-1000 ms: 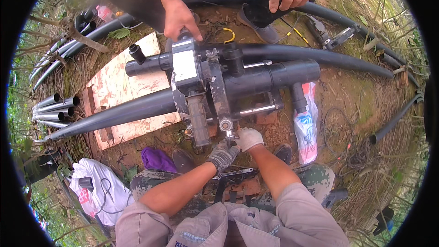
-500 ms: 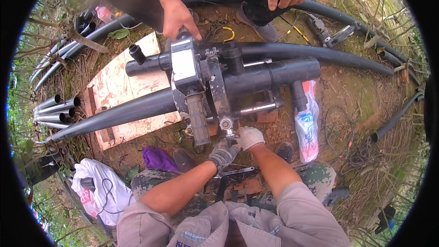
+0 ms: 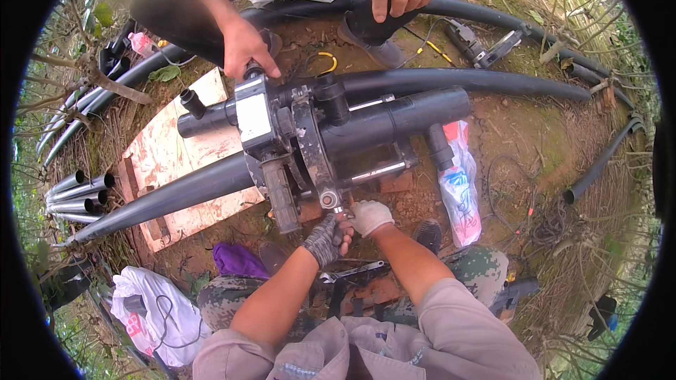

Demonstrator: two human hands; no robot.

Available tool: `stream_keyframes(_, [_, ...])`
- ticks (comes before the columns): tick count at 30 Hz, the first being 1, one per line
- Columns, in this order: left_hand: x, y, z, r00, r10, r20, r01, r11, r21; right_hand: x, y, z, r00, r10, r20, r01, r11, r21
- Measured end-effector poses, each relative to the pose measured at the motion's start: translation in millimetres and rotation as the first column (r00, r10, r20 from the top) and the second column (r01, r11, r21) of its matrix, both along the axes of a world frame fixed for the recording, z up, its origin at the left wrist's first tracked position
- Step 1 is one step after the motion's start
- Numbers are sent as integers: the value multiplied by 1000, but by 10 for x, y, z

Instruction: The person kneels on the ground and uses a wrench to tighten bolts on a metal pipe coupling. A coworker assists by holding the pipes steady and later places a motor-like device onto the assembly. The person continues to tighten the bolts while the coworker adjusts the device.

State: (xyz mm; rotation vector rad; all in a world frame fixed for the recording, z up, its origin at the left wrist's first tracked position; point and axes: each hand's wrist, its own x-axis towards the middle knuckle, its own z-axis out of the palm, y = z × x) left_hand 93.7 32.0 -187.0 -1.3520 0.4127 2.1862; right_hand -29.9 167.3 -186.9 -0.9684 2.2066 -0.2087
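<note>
My left hand point(image 3: 326, 241), in a grey fingerless glove, is closed at the metal bolt point(image 3: 330, 201) on the near side of a scuffed round pipe clamp point(image 3: 308, 142). Right beside it, my right hand point(image 3: 371, 219) in a white glove is closed too; whatever its fingers hold is hidden. The clamp grips a thick black pipe point(image 3: 394, 121) with short side stubs. Left of the clamp stands a black tool with a ribbed handle point(image 3: 280, 195) and a white label. Across from me, another person's hand point(image 3: 248, 49) grasps its far end.
A long black pipe point(image 3: 183, 192) runs left across a pale board point(image 3: 169, 151). An open-end wrench point(image 3: 355, 271) lies near my legs. Plastic bags point(image 3: 461, 197), a purple cloth point(image 3: 238, 260), a second clamp point(image 3: 486, 49) and several pipes lie around on the soil.
The whole view has shifted, so the scene sits further left. My left hand's bare fingertips now show more plainly below the bolt. Both hands stay by the clamp.
</note>
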Motion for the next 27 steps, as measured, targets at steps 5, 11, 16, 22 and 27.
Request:
stream_keyframes(5, [77, 3, -343, 928, 371, -32, -296, 787, 541, 20, 93, -203, 998, -64, -1, 64, 997, -31])
stream_keyframes(11, [110, -15, -481, 902, 432, -18, -305, 664, 683, -18, 137, -73, 997, -65, 32, 67, 995, -80])
stream_keyframes(16, [87, 5, -414, 923, 378, -67, -280, 783, 556, 10, 143, -35, 993, -83, 80, 88, 995, -55])
stream_keyframes(22, [88, -19, -366, 922, 386, -41, -305, 785, 538, 11, 100, -12, 994, -79, 77, 84, 995, -56])
stream_keyframes(27, [83, -9, -356, 923, 384, -26, -323, 810, 489, 3, 98, -38, 994, -76, 75, 80, 996, -50])
